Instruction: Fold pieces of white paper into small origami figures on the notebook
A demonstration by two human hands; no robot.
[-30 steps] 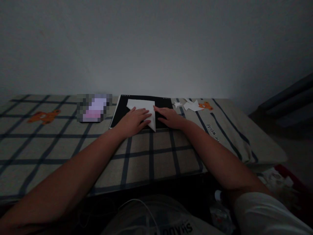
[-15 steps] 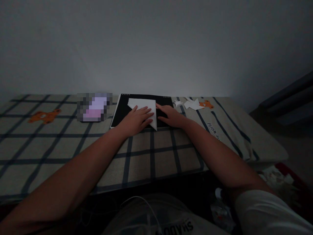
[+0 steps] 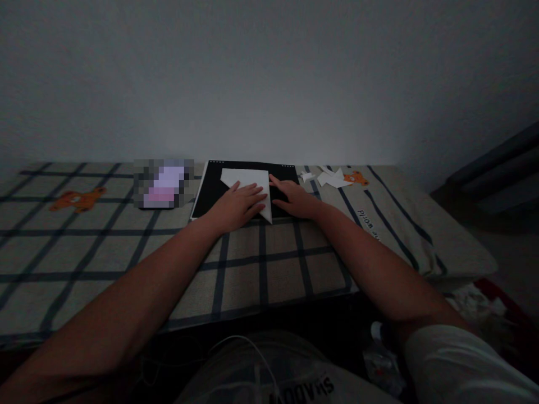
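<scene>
The folded white paper [image 3: 251, 188] lies on a black board [image 3: 210, 193], and I take this board as the landmark for all places. The paper has a triangle shape, with its wide side toward the far edge of the board and its sharp tip pointing to the near edge, where it reaches almost over the border.

The left hand [image 3: 234, 206] rests flat on the near left part of the paper, palm down, with the fingers stretched out and a little spread; it presses on the paper and does not grasp it. The right hand [image 3: 295, 201] lies flat on the right part of the board, also palm down with straight fingers. Its fingertips touch the right edge of the paper, near the far corner. Neither hand closes around anything.

The board lies on a checked cloth [image 3: 126, 247] with dark lines, which covers the surface under it. Left of the board, just beside it, there is a blurred object [image 3: 163, 184] with a pale purple colour; I cannot tell what it is. Right of the board, near its far corner, some small white paper scraps [image 3: 332, 179] lie on the cloth, and just beside them is a small orange bear print [image 3: 356, 179]. A similar orange print [image 3: 78, 199] is well apart from the board on the left side. Behind the board stands a plain wall [image 3: 269, 78].
</scene>
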